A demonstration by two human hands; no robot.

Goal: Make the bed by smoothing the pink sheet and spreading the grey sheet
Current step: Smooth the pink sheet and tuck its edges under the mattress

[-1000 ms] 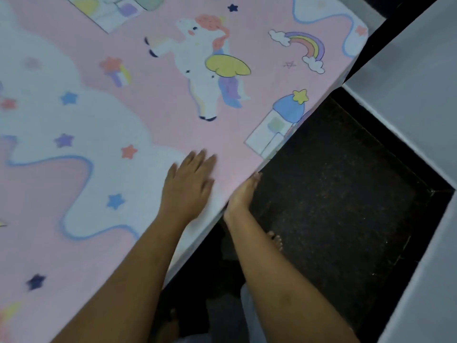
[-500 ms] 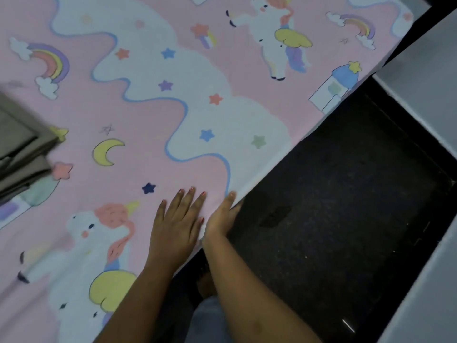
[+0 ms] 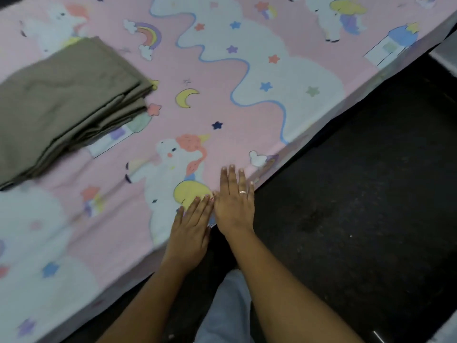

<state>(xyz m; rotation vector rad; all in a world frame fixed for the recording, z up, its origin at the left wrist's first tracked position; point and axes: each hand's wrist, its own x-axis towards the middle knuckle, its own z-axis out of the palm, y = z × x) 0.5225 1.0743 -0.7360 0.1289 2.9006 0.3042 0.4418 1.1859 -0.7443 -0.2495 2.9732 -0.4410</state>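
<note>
The pink sheet [image 3: 217, 112], printed with unicorns, clouds, stars and rainbows, lies flat across the bed and fills most of the view. A grey sheet [image 3: 61, 107] sits folded in a stack on the pink sheet at the left. My left hand [image 3: 191, 229] rests flat, palm down, on the pink sheet near the bed's near edge. My right hand [image 3: 235, 201], with a ring on one finger, lies flat beside it, fingers spread, right at that edge. The two hands almost touch. Neither hand holds anything.
The bed's edge [image 3: 321, 120] runs diagonally from upper right to lower left. A dark floor [image 3: 358, 219] lies to the right of it. My light trouser leg [image 3: 227, 305] shows between my forearms. A pale surface [image 3: 445, 55] shows at the far right.
The view has shifted along the bed, bringing the folded grey sheet fully into sight. Both hands have slid along the bed edge, and my right hand now lies flat on top of the sheet.
</note>
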